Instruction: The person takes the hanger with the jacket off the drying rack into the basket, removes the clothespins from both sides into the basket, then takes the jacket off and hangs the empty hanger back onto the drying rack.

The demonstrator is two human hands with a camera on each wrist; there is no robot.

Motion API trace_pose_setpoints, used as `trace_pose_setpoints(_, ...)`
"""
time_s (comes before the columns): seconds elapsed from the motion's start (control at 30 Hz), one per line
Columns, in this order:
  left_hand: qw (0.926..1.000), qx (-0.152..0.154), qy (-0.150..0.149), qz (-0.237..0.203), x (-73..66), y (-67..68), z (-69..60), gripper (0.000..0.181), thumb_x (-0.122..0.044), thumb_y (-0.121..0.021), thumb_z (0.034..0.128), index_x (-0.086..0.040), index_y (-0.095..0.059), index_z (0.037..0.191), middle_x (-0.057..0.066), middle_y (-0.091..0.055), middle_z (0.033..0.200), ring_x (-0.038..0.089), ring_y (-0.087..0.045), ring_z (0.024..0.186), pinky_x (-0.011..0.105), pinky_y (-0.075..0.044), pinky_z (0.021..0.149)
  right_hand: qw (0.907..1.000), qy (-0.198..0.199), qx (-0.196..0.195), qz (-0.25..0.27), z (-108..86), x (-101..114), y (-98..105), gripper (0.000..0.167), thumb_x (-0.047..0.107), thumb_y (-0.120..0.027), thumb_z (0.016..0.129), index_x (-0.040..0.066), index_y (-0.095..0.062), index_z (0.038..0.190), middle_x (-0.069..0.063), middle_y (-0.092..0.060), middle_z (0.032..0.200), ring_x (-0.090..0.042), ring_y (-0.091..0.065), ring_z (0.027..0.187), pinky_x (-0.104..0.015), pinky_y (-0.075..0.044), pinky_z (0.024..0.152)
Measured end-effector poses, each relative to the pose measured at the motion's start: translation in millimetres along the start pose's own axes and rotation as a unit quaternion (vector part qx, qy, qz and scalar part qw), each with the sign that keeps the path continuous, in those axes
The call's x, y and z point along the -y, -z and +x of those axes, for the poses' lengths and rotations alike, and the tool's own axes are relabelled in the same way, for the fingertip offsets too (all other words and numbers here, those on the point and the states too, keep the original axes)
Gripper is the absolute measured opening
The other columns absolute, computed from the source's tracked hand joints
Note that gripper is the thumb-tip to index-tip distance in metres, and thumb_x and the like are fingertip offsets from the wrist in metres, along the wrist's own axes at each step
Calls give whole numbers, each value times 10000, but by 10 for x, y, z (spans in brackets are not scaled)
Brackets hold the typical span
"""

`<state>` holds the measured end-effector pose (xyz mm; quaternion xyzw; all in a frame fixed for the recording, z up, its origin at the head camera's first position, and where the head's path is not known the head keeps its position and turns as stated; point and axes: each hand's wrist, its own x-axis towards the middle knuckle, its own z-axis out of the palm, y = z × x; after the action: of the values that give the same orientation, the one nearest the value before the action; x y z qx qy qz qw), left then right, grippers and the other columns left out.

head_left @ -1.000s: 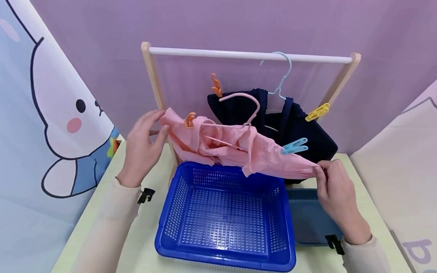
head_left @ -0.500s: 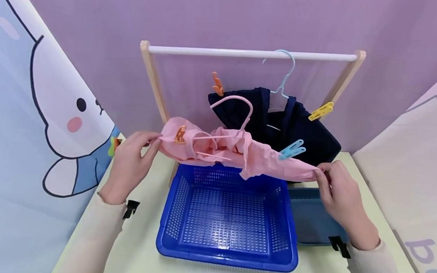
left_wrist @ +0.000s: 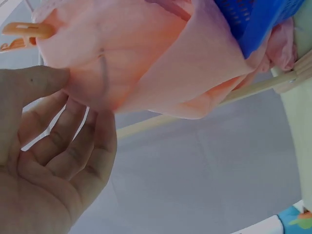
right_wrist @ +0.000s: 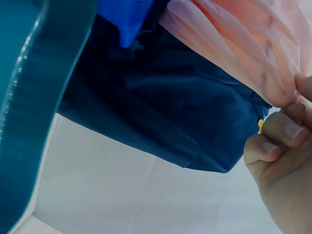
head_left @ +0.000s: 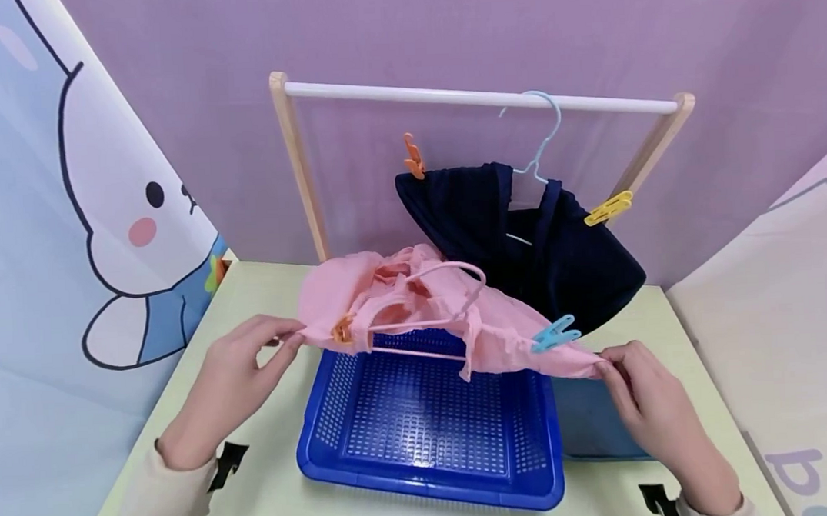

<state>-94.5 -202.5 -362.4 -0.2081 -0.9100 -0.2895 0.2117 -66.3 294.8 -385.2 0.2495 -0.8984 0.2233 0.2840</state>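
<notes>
A pink garment (head_left: 499,316) is stretched sideways between both hands above the back of the blue basket (head_left: 430,488). Its left end is pinched between thumb and fingers of my left hand (head_left: 235,377); my right hand (head_left: 659,405) pinches the right end. A pink hanger (head_left: 448,266) lies within the garment, its hook free of the rod. On the cloth sit an orange clothespin (head_left: 343,329) at the left and a light blue clothespin (head_left: 556,333) at the right. The left wrist view shows the pinched cloth (left_wrist: 131,53) close up.
Behind, a rack with a white rod (head_left: 413,96) carries a dark navy garment (head_left: 573,259) on a light blue hanger (head_left: 553,132). An orange clothespin (head_left: 414,158) and a yellow clothespin (head_left: 608,208) grip it. A dark teal tray (head_left: 594,427) lies right of the basket.
Both hands have come down and nearer with the pink garment, the left one farther. My left fingers, looser a second ago, now pinch its end. The hanger's hook has dropped lower.
</notes>
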Motion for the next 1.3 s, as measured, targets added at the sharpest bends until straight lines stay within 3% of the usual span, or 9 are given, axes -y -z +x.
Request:
trace_pose_setpoints(0.13,9998,181,72,-85,8,-35,-131,216,-69,-778,880,-134,-737,1081,-65,-690,976,98,-644,856,359,-598,704,9997,-44,229,71,-85,11,-16,218,271,-542,1053,88,-619,965,100,-522,857,-22,-421,708,-200,-391,568)
trace_pose_setpoints(0.23,9986,435,239,-178,35,-83,-203,184,-78,-765,895,-132,-741,1069,-64,-694,971,90,-648,843,353,-600,701,9989,-150,435,86,-146,19,-37,40,116,-658,973,128,-623,958,129,-521,861,-15,-424,704,-184,-382,576)
trace_pose_setpoints(0.33,9946,830,560,-285,56,-134,-269,160,-97,-747,916,-129,-745,1072,-56,-700,977,93,-654,841,354,-600,717,9969,-315,708,100,-205,31,-67,191,16,-723,891,165,-621,953,152,-517,860,-2,-425,690,-156,-368,571)
trace_pose_setpoints(0.53,9812,1524,1098,-435,103,-233,-373,126,-131,-732,934,-154,-753,1057,-48,-707,1008,116,-668,865,321,-598,732,9892,-764,1241,153,-314,61,-113,110,114,-685,963,195,-625,917,179,-499,825,-3,-442,677,-171,-386,560)
trace_pose_setpoints(0.7,9717,1854,1337,-597,150,-285,-419,124,-121,-721,941,-151,-754,1057,-50,-710,1008,113,-668,874,312,-597,737,9855,-915,1414,212,-395,80,-155,222,63,-713,928,248,-597,890,193,-502,813,13,-437,659,-192,-404,543)
trace_pose_setpoints(0.83,9687,1980,1338,-677,181,-327,-437,117,-97,-718,937,-140,-754,1040,-51,-707,981,102,-662,854,296,-593,733,9825,-1013,1519,365,-436,88,-189,271,25,-729,902,261,-599,877,175,-519,792,15,-434,636,-185,-400,532)
trace_pose_setpoints(0.97,9692,2004,1264,-666,208,-364,-458,116,-74,-728,923,-141,-757,1014,-68,-701,952,83,-655,829,277,-586,728,9729,-1284,1841,550,-471,99,-223,237,64,-711,932,270,-610,871,152,-535,764,12,-436,622,-187,-400,518)
trace_pose_setpoints(1.3,9669,2158,1186,-666,210,-345,-465,137,-85,-732,921,-168,-770,1023,-78,-709,996,100,-666,887,340,-595,772,9614,-1492,2156,834,-484,87,-188,223,83,-717,932,286,-639,881,193,-481,711,1,-450,592,-194,-407,483)
